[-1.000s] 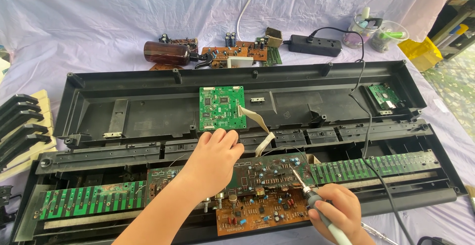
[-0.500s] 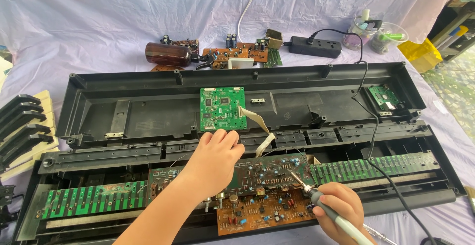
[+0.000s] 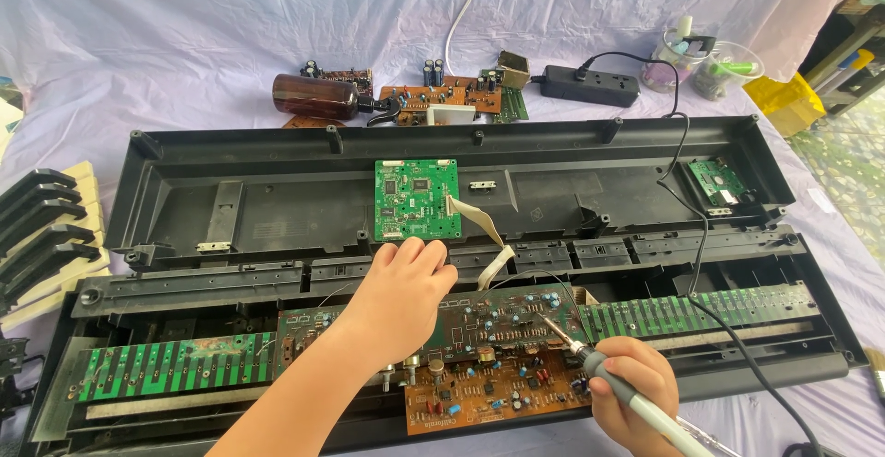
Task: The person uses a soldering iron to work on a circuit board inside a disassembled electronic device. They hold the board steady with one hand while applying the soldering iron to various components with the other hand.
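A: Head view: what is changing?
B: Little. The right hand, grip closed around the grey-handled soldering iron, is still keeping its tip on the brown circuit board. The left hand, fingers curled, holding nothing visible, is staying pressed on it.

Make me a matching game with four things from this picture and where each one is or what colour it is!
Things:
1. soldering iron
2. brown bottle
3. power strip
4. square circuit board

Places and colours:
A. lying on its side on the cloth behind the black case
B. green, sitting in the middle of the open black case
C. held in the right hand
D. black, on the cloth near the plastic cups at the back

Pairs: 1-C, 2-A, 3-D, 4-B
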